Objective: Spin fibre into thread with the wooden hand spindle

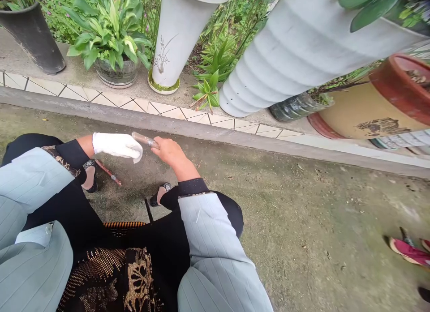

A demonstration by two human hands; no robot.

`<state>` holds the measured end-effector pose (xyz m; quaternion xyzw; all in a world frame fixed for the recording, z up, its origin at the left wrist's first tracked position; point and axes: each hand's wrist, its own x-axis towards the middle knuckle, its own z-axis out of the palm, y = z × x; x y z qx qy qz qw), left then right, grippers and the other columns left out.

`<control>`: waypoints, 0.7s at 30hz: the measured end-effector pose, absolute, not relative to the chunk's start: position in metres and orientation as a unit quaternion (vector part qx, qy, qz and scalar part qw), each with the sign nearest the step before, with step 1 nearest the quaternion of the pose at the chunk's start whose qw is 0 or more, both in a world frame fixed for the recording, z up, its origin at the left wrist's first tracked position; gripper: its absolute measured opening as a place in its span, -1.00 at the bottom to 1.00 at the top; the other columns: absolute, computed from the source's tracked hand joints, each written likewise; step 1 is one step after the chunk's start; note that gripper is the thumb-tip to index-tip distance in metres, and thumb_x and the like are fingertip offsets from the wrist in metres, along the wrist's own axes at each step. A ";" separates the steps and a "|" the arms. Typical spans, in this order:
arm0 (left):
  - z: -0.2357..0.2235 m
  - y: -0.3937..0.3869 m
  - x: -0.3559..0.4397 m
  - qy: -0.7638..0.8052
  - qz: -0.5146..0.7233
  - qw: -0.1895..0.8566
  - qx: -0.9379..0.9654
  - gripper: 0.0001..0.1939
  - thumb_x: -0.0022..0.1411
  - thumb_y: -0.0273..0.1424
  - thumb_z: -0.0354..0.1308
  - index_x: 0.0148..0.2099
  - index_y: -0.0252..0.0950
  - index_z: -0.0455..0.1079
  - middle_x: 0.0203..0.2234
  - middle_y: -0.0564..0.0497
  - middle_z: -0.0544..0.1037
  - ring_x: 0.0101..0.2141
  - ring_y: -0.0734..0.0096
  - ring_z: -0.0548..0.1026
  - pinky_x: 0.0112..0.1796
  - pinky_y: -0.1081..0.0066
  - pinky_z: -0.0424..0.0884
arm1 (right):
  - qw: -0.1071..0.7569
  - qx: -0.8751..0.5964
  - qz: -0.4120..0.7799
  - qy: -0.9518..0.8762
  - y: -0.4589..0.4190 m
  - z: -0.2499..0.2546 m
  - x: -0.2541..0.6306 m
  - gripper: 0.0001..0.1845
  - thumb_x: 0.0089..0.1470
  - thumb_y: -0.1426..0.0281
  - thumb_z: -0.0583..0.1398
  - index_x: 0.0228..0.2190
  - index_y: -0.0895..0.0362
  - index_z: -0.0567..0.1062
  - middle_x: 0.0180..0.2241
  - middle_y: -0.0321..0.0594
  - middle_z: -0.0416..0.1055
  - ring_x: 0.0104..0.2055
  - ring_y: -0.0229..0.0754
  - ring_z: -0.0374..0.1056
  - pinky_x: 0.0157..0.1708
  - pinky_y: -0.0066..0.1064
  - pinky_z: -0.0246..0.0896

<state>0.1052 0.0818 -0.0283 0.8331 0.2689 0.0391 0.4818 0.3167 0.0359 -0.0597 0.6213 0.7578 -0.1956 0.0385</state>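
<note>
My left hand (117, 145) wears a white glove. Its fingers are loosely bent downward, and nothing shows in them; the thumb is hidden. Beside its knuckles lies the wide end of a short, brownish-grey tool (144, 139), whose exact kind I cannot make out. My bare right hand (170, 153) is closed around the tool's other end. From this angle I cannot tell whether the glove touches the tool. On the ground below the glove, next to my shoe (90, 175), rests a thin reddish stick-like thing (108, 172).
A low tiled ledge (148, 107) runs across the front. On it stand a black pot (36, 39), a leafy plant (107, 30), a tall white pot (181, 34), a ribbed white pot (285, 57) and a tan pot (376, 101). Another person's red shoe (408, 251) shows at right.
</note>
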 end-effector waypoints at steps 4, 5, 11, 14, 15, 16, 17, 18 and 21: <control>-0.023 0.090 0.103 0.278 0.038 0.480 0.831 -0.70 0.17 -0.20 0.09 -0.28 -0.34 0.47 -0.54 0.02 0.45 -0.43 0.44 0.34 -0.36 0.50 0.26 | 0.053 0.513 -0.274 0.812 0.034 -0.068 0.313 -0.79 0.08 0.30 0.20 -0.21 0.05 0.49 -0.32 -0.21 0.49 -0.31 -0.20 0.33 -0.39 -0.45 -0.04; -0.023 0.094 0.101 0.278 0.035 0.482 0.830 -0.70 0.17 -0.20 0.09 -0.28 -0.34 0.47 -0.52 0.02 0.46 -0.42 0.44 0.35 -0.35 0.50 0.26 | 0.042 0.492 -0.297 0.817 0.033 -0.067 0.311 -0.80 0.07 0.31 0.21 -0.23 0.05 0.50 -0.35 -0.25 0.48 -0.34 -0.24 0.31 -0.39 -0.46 -0.06; -0.036 0.116 0.090 0.238 -0.012 0.490 0.839 -0.69 0.24 -0.21 0.04 -0.32 -0.36 0.45 -0.42 0.01 0.50 -0.40 0.46 0.37 -0.32 0.51 0.25 | -0.049 0.424 -0.364 0.828 0.022 -0.051 0.305 -0.87 0.03 0.35 0.20 -0.34 0.10 0.50 -0.50 -0.37 0.34 -0.46 -0.34 0.14 -0.41 -0.49 -0.12; -0.047 0.116 0.090 0.255 -0.015 0.511 0.820 -0.67 0.27 -0.19 0.03 -0.27 -0.38 0.43 -0.42 0.02 0.47 -0.43 0.49 0.32 -0.37 0.52 0.24 | -0.108 0.435 -0.379 0.809 0.018 -0.040 0.308 -0.83 0.02 0.34 0.20 -0.31 0.12 0.51 -0.49 -0.37 0.34 -0.45 -0.34 0.14 -0.40 -0.50 -0.11; -0.051 0.114 0.091 0.259 -0.017 0.529 0.808 -0.67 0.27 -0.19 0.04 -0.26 -0.39 0.41 -0.43 0.02 0.46 -0.44 0.51 0.30 -0.39 0.52 0.23 | -0.128 0.442 -0.385 0.800 0.017 -0.037 0.310 -0.81 0.02 0.33 0.19 -0.29 0.13 0.52 -0.49 -0.36 0.34 -0.44 -0.33 0.15 -0.39 -0.50 -0.09; -0.054 0.111 0.093 0.262 -0.019 0.550 0.793 -0.66 0.28 -0.19 0.04 -0.26 -0.41 0.40 -0.46 0.03 0.43 -0.47 0.53 0.27 -0.42 0.52 0.21 | -0.150 0.452 -0.389 0.789 0.018 -0.035 0.312 -0.77 0.03 0.32 0.19 -0.27 0.14 0.52 -0.47 -0.35 0.36 -0.43 -0.32 0.17 -0.37 -0.50 -0.07; -0.057 0.107 0.096 0.260 -0.025 0.572 0.778 -0.66 0.28 -0.20 0.04 -0.26 -0.42 0.39 -0.49 0.04 0.40 -0.49 0.54 0.24 -0.44 0.52 0.20 | -0.178 0.469 -0.387 0.773 0.019 -0.032 0.314 -0.73 0.03 0.30 0.19 -0.23 0.15 0.52 -0.45 -0.34 0.37 -0.42 -0.31 0.19 -0.36 -0.50 -0.04; -0.058 0.102 0.098 0.256 -0.025 0.601 0.757 -0.65 0.30 -0.20 0.03 -0.23 -0.43 0.38 -0.52 0.05 0.37 -0.51 0.56 0.22 -0.46 0.52 0.19 | -0.207 0.495 -0.378 0.754 0.021 -0.031 0.317 -0.69 0.05 0.28 0.18 -0.19 0.17 0.51 -0.44 -0.32 0.39 -0.40 -0.29 0.21 -0.35 -0.49 -0.01; -0.056 0.088 0.107 0.228 -0.046 0.654 0.719 -0.63 0.33 -0.19 -0.02 -0.23 -0.45 0.38 -0.56 0.07 0.30 -0.54 0.56 0.20 -0.49 0.51 0.15 | -0.241 0.606 -0.315 0.690 0.029 -0.030 0.326 -0.61 0.10 0.22 0.14 -0.11 0.19 0.48 -0.41 -0.26 0.42 -0.38 -0.22 0.26 -0.33 -0.44 0.07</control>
